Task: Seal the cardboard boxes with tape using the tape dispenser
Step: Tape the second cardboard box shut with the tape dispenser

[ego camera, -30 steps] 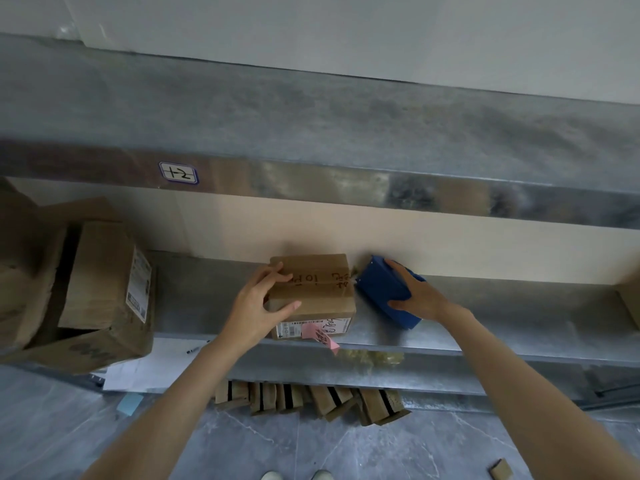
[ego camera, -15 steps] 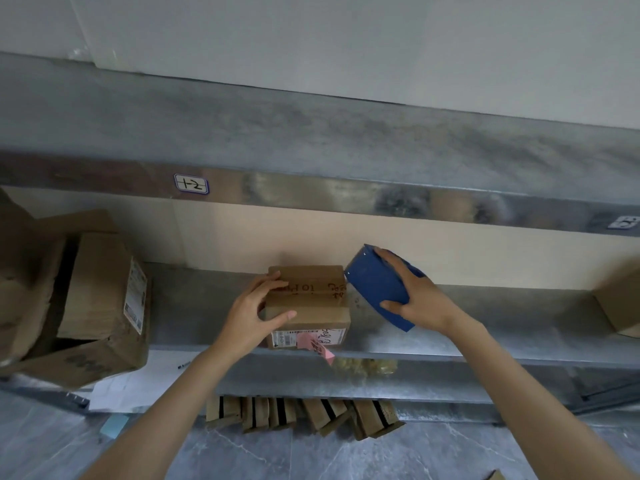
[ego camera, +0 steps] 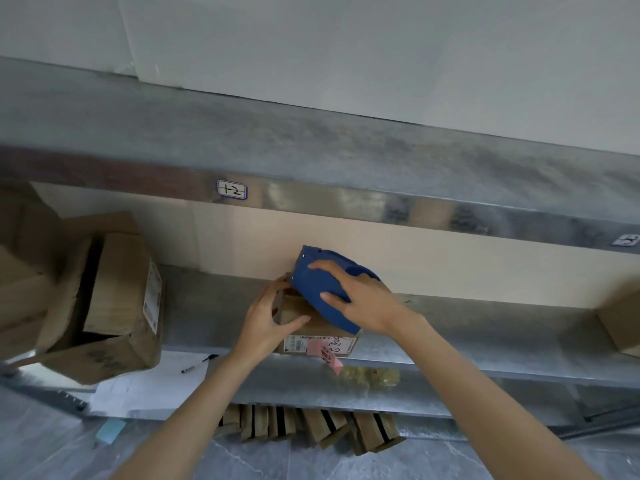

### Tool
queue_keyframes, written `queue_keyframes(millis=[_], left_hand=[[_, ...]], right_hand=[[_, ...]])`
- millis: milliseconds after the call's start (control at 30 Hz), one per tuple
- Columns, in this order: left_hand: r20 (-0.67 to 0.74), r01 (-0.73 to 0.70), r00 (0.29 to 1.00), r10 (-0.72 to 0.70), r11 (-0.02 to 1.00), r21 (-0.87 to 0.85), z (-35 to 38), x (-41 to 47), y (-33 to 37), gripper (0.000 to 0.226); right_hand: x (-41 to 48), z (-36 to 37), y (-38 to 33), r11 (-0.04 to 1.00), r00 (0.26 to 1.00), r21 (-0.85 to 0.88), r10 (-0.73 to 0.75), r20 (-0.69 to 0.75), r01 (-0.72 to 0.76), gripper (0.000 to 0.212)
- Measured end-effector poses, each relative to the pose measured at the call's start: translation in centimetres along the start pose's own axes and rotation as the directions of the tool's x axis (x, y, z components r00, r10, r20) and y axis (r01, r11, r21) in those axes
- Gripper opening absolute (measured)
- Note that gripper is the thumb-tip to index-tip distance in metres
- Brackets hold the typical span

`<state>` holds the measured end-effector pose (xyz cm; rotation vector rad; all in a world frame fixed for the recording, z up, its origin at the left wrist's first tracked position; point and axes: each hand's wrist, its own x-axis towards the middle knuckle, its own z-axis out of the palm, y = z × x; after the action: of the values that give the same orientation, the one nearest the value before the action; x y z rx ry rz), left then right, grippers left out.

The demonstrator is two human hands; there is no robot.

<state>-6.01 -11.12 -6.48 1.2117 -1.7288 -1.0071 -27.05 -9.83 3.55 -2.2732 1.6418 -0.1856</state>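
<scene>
Box: small brown cardboard box (ego camera: 313,332) sits at the front edge of the grey metal shelf (ego camera: 467,327).
Left hand (ego camera: 265,322): fingers curled around the box's left end.
Right hand (ego camera: 363,299): fingers spread, gripping the blue plastic tape dispenser (ego camera: 323,289) on the box top.

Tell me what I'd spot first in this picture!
The bright blue tape dispenser jumps out, gripped by the right hand over a small cardboard box on the metal shelf. The left hand holds that box's left side. At the far left sits a big open cardboard box.
</scene>
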Motion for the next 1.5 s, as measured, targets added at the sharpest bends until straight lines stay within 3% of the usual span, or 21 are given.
queue_keyframes(millis=[133, 367, 700, 800, 967, 1067, 1233, 1500], left_hand=[[-0.026, 0.051, 0.998, -0.052, 0.998, -0.031, 0.5, -0.2, 0.0, 0.071], [-0.073, 0.116, 0.990, -0.121, 0.991, -0.074, 0.8, -0.2, 0.0, 0.070], [-0.058, 0.122, 0.990, -0.128, 0.988, -0.098, 0.9, -0.6, 0.0, 0.065], [-0.052, 0.127, 0.990, -0.133, 0.987, -0.100, 0.9, -0.7, 0.2, 0.066], [-0.086, 0.107, 0.991, -0.106, 0.994, 0.006, 0.4, -0.6, 1.1, 0.060], [-0.084, 0.083, 0.994, -0.075, 0.992, 0.092, -0.9, -0.3, 1.6, 0.049], [-0.071, 0.084, 0.994, -0.077, 0.991, 0.105, -3.4, 0.0, 3.0, 0.040], [0.052, 0.018, 0.998, -0.023, 0.996, 0.082, -5.3, 1.6, 6.4, 0.033]], right_hand=[[0.3, 0.4, 0.5, 0.991, 0.991, 0.133, -0.014, 0.129, -0.003, 0.049], [0.9, 0.5, 0.8, 0.984, 0.985, 0.177, -0.013, 0.169, -0.018, 0.059], [-0.2, 1.7, 0.2, 0.996, 0.999, 0.084, 0.040, -0.035, -0.037, 0.038], [-0.4, 2.4, -0.5, 0.999, 0.982, 0.038, 0.030, -0.187, -0.023, 0.034], [-0.2, 3.7, -0.8, 0.999, 0.929, -0.011, 0.030, -0.368, -0.037, 0.044], [-0.2, 3.1, -0.3, 1.000, 0.929, -0.015, 0.000, -0.370, -0.006, 0.042], [-0.3, 1.2, 0.5, 0.995, 0.962, -0.034, -0.098, -0.256, 0.093, 0.041], [-3.0, -1.5, 1.2, 0.941, 0.907, -0.053, -0.338, -0.252, 0.335, 0.037]])
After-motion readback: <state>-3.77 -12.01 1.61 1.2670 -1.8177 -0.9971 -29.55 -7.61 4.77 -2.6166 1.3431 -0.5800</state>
